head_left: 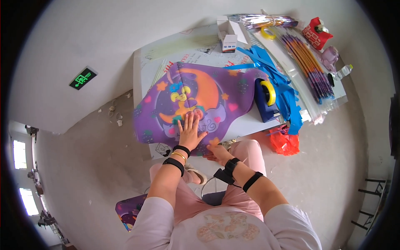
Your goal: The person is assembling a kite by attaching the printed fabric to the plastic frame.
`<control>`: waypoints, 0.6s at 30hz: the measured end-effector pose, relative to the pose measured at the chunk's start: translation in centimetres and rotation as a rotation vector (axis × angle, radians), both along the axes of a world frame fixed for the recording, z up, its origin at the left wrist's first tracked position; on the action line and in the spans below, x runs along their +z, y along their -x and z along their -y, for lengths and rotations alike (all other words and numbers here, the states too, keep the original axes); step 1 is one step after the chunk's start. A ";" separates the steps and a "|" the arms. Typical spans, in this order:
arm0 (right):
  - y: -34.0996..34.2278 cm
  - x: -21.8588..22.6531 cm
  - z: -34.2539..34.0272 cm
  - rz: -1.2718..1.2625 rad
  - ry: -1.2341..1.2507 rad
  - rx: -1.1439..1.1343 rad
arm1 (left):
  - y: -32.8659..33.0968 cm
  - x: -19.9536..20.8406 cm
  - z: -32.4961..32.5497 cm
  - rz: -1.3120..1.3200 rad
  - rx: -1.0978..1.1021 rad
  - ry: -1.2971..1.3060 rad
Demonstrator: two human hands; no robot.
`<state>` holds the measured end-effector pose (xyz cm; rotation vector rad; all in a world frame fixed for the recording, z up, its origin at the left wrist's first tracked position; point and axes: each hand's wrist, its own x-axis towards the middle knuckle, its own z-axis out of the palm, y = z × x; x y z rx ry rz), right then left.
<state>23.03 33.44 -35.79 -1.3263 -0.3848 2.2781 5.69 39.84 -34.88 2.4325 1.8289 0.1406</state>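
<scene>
A purple printed sheet [208,89], with a cartoon figure on an orange crescent moon, lies over the near part of the table; its edges are wavy. Flat on its lower middle rests my left hand [190,135], fingers spread. My right hand [219,154] is at the sheet's near edge, thumb above and fingers below, closed on that edge. Just right of the sheet stands a blue tape dispenser [266,102] with a yellow tape roll [269,92]; the sheet's right end touches it.
Blue straps [281,83] lie heaped beyond the dispenser. Farther right are a bundle of orange-purple packed rolls [306,64], a small white box [227,37] and a bottle [345,71]. A red plastic bag [284,141] hangs below the table edge. Another purple printed piece [130,210] is beside me.
</scene>
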 end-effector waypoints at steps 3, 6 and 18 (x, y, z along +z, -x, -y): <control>0.6 -0.6 0.7 0.045 0.007 0.012 | -0.1 2.3 1.6 0.064 0.002 -0.044; 0.9 0.2 2.6 0.008 0.135 -0.076 | 0.5 4.4 5.1 0.296 0.019 0.056; 1.5 0.6 5.1 0.064 -0.131 0.028 | 2.5 4.9 13.2 0.217 -0.124 -0.145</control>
